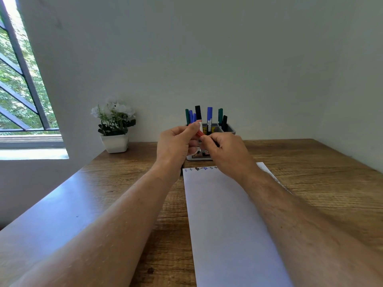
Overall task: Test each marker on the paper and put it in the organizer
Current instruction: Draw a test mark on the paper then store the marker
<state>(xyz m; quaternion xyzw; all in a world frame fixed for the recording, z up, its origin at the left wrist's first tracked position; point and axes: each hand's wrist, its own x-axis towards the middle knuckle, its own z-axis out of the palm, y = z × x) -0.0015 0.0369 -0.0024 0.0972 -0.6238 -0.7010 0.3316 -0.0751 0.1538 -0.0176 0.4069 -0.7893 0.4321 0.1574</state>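
Both hands are holding a red marker (199, 132) in the air just in front of the organizer (229, 129): the left hand (177, 143) is pinching one end, the right hand (222, 151) is gripping the other, possibly the cap. A jerky pull risks smearing ink on fingers or knocking the organizer behind the paper (228, 220).

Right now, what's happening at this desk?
A person holds a red-and-white marker in both hands above the wooden desk: the left hand grips one end and the right hand pinches the other, apparently working the cap. A grey desk organizer behind the hands already holds several green, blue and black markers. The white paper sheet lying in front carries a few small test scribbles along its far edge.
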